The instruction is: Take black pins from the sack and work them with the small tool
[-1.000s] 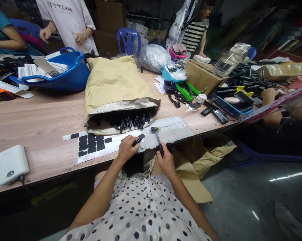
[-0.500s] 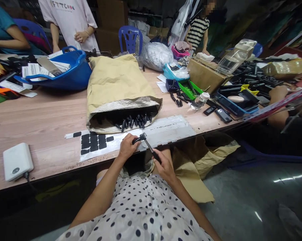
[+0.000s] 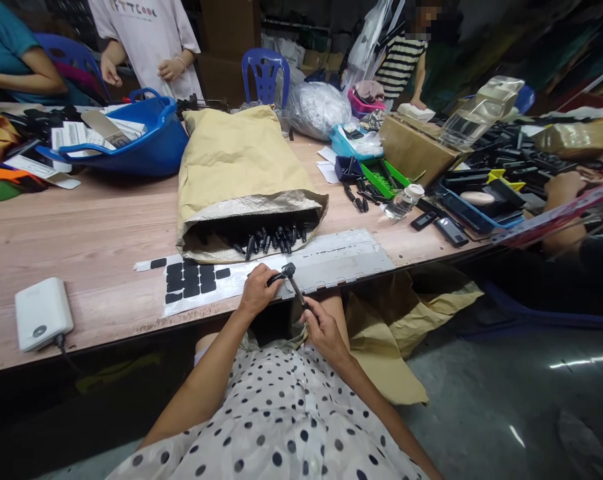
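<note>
At the table's front edge, my left hand (image 3: pixel 258 289) is closed round a slim black piece (image 3: pixel 276 277) with a rounded head. From that head a thin grey metal rod (image 3: pixel 296 291) slants down toward my right hand (image 3: pixel 325 330). My right hand's fingers are closed on the rod's lower end, and its palm hides most of what it grips. Just beyond both hands, a tan woven sack (image 3: pixel 241 160) lies with its mouth toward me, and several black pieces (image 3: pixel 274 240) show inside. Left of my hands is a white sheet with black rounded stickers (image 3: pixel 191 277).
A white power bank (image 3: pixel 44 313) with a cable lies at the left. Behind it stands a blue basket (image 3: pixel 156 143) of white boxes. To the right are a green tray (image 3: pixel 384 179), a small bottle (image 3: pixel 404 201) and black parts. Co-workers are across and at the right.
My right hand's fingers have closed higher on the rod, covering the black handle that showed before. My left hand keeps its hold. The whole view has shifted slightly.
</note>
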### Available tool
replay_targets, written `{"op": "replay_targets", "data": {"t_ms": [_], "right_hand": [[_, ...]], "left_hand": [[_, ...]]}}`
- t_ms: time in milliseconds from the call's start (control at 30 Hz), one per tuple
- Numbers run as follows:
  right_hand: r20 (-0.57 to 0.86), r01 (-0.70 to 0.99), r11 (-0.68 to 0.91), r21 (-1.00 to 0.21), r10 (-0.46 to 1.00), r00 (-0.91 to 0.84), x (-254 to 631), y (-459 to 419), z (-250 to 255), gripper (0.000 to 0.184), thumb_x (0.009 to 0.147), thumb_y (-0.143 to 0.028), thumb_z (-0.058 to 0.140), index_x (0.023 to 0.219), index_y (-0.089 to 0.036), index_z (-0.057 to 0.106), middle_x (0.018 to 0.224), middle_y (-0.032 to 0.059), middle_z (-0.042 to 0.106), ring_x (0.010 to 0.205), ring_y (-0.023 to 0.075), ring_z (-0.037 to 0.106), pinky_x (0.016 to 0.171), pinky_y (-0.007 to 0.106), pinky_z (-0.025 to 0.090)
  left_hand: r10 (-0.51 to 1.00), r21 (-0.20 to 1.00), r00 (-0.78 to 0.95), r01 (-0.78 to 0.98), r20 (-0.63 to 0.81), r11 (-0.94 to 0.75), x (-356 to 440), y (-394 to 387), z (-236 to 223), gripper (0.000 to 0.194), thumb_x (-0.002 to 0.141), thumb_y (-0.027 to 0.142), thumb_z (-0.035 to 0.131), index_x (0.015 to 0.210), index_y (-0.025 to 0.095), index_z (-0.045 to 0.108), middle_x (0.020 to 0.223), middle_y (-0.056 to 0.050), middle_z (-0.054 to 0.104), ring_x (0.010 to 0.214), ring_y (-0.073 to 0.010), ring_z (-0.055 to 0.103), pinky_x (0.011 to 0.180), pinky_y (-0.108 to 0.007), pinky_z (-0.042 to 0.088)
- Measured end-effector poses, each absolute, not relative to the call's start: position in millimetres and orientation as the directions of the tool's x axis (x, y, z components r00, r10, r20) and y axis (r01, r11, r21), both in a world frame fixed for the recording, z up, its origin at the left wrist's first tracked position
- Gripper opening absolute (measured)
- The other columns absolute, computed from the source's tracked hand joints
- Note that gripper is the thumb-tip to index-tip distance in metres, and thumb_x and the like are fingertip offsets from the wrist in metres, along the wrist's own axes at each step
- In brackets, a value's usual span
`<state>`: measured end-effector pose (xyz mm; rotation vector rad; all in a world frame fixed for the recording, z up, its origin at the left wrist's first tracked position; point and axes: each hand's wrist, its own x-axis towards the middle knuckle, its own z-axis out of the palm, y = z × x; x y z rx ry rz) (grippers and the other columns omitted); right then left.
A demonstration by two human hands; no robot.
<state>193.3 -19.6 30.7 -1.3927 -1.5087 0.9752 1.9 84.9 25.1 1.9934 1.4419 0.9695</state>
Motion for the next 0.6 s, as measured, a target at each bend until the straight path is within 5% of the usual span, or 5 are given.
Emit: {"op": "replay_targets", "data": {"t_ms": [600], "right_hand": [[0.065, 0.361, 0.064, -0.93, 0.998, -0.009, 194, -21, 32, 0.041, 0.096, -0.039, 0.048, 0.128, -0.02, 0.066, 0.087, 0.0038, 0.073, 0.076, 0.0166, 0.067, 0.075, 0.028, 0.058]], "left_hand": [[0.956, 0.758, 0.187, 0.582, 0.227, -0.294, 6, 81, 36, 0.016, 0.077, 0.013, 0.067, 0.087, 0.022, 0.074, 0.078, 0.0, 0.058, 0.074, -0.0162, 0.057, 0.071, -0.029, 0.05]]}}
